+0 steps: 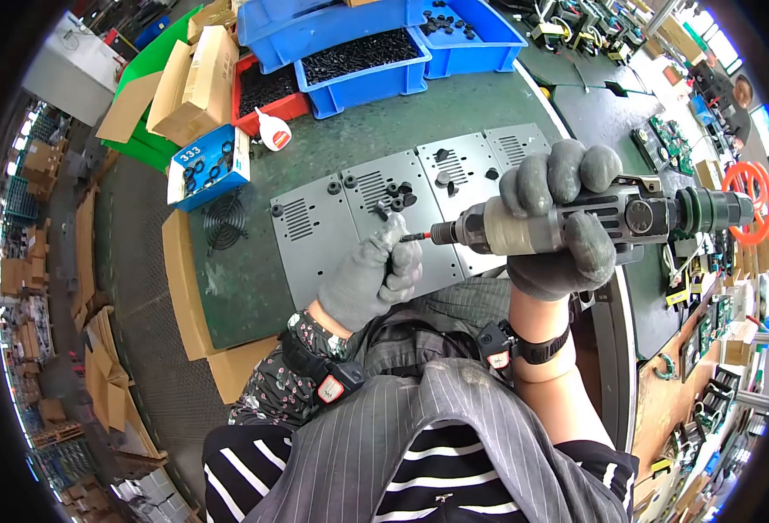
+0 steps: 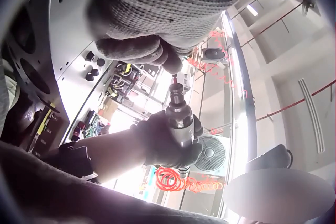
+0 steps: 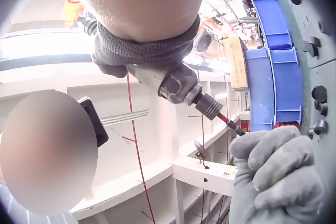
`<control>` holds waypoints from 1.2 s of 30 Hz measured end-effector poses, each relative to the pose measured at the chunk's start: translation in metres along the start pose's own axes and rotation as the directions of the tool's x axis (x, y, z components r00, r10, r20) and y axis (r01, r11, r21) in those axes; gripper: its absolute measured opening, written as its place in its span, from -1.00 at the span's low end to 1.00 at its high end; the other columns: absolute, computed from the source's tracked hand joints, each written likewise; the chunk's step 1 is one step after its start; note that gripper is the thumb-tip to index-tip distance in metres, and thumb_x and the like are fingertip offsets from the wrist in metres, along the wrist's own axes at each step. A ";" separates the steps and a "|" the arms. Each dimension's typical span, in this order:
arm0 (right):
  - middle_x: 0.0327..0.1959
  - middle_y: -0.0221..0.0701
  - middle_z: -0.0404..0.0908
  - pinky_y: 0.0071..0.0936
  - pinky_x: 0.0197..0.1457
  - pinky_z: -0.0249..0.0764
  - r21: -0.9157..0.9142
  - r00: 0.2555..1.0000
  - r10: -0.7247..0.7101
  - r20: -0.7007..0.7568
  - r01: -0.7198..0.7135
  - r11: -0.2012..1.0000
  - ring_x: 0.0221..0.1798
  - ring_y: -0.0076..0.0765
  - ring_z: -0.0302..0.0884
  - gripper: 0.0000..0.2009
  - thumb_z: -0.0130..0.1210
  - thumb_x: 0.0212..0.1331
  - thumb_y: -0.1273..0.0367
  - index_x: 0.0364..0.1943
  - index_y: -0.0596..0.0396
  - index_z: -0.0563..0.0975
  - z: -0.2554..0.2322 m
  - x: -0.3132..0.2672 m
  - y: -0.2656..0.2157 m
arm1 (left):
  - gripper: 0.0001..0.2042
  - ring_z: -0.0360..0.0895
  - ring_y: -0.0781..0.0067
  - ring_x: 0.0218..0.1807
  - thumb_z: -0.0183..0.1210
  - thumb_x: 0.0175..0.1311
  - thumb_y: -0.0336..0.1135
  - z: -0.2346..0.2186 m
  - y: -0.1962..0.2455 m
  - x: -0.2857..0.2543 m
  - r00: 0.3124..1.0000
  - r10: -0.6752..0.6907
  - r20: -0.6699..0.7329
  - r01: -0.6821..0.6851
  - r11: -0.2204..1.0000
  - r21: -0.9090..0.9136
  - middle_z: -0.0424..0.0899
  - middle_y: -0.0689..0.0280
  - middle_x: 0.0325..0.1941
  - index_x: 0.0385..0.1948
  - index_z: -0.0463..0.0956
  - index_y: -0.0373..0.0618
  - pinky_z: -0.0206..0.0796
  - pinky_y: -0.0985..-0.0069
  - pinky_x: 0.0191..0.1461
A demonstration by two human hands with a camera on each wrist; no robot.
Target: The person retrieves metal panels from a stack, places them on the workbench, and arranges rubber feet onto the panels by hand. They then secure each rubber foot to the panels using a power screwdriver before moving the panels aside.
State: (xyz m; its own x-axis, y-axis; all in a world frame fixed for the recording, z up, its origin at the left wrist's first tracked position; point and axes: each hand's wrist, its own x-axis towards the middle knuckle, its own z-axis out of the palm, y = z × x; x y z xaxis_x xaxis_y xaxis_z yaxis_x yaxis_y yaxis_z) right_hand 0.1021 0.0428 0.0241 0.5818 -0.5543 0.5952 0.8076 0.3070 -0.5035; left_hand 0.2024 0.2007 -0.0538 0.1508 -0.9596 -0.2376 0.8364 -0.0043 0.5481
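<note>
My right hand (image 1: pixel 563 227), in a grey glove, grips the body of a power screwdriver (image 1: pixel 611 218), held level above the work table. Its bit (image 1: pixel 417 236) has a red band and points left. My gloved left hand (image 1: pixel 371 275) has its fingers curled, with thumb and forefinger pinching the bit's dark tip; whether a screw sits there I cannot tell. In the right wrist view the dark bit tip (image 3: pixel 234 127) meets the left fingertips. Below lie several grey metal panels (image 1: pixel 315 253) with slotted vents, and small round black feet (image 1: pixel 399 193) stand on them.
Blue bins (image 1: pixel 367 83) at the back hold small black parts, beside a red bin (image 1: pixel 295 106). A small blue box (image 1: pixel 236 170) with black rings, a white bottle (image 1: pixel 273 129) and cardboard boxes (image 1: pixel 201 87) stand at the left. Circuit boards (image 1: pixel 672 144) lie on the right bench.
</note>
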 end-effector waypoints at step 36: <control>-0.44 -0.49 0.47 -0.60 -0.28 0.44 -0.613 0.958 0.285 -0.019 -0.236 0.754 -0.41 -0.61 0.43 -0.70 0.20 -0.12 0.54 -0.24 0.12 0.41 -0.036 0.088 0.095 | -0.78 0.52 0.20 -0.19 0.16 0.05 -0.17 -0.039 0.080 0.093 0.907 0.421 0.028 0.086 -0.249 0.965 0.57 0.21 -0.29 -0.31 0.60 -0.04 0.34 0.32 -0.09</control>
State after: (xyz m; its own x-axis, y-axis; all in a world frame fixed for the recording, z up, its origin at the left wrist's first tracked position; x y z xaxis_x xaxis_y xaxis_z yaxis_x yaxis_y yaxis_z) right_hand 0.2264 -0.0049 0.0065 0.7856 -0.4586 0.4153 0.4127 -0.1117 -0.9040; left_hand 0.3037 0.1216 -0.0636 0.4740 -0.8797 0.0377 -0.7034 -0.3526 0.6171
